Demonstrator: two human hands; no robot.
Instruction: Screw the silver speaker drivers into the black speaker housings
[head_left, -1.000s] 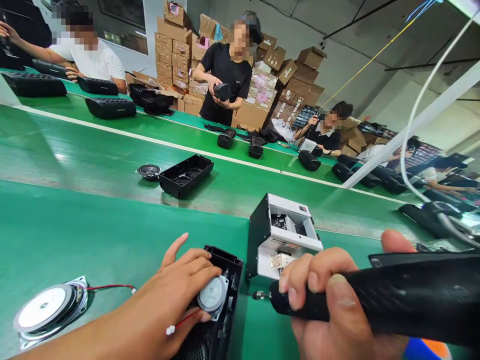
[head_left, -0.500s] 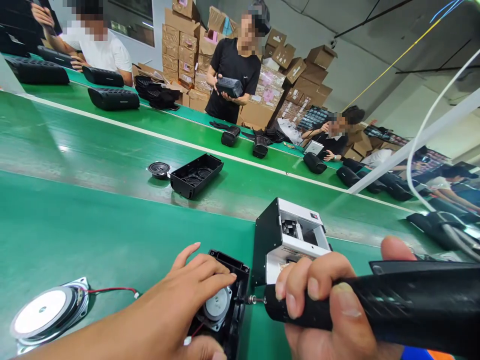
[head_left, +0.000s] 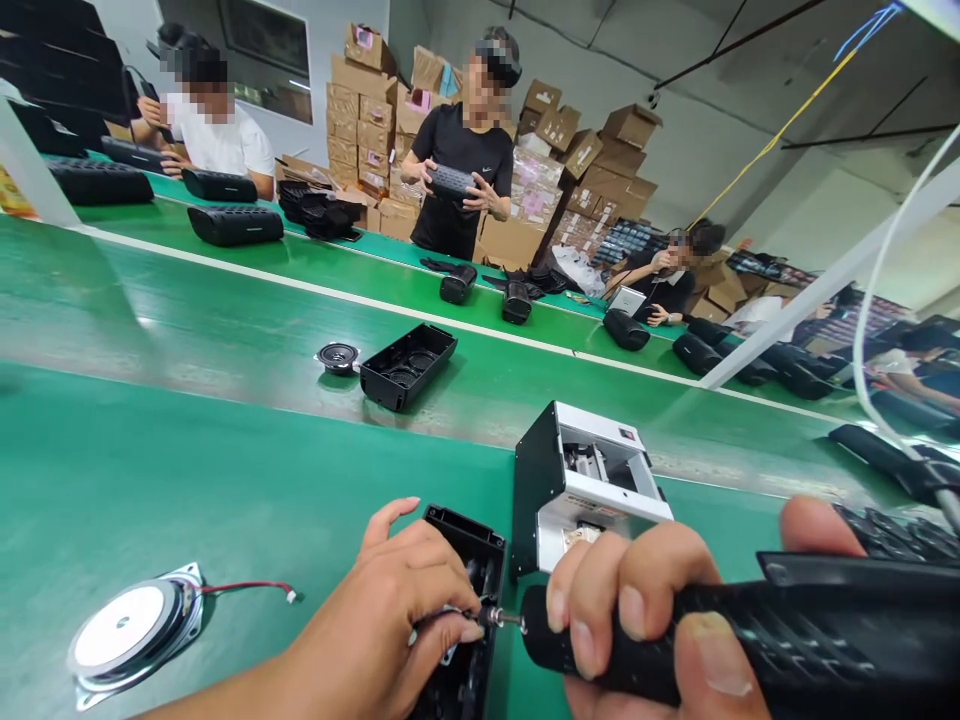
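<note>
Right hand, fingers clenched round a black electric screwdriver, sets its bit against the open black speaker case at the near edge of the green counter. Left hand presses down on the case, fingertips pinching at the bit. A loose speaker lies left; a screw feeder box stands just behind.

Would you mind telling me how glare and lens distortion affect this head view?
Head view: overhead light glares off the green conveyor belt and the loose speaker's silver back; the wide lens bows the belt's edges and enlarges the right hand gripping the electric screwdriver.
</note>
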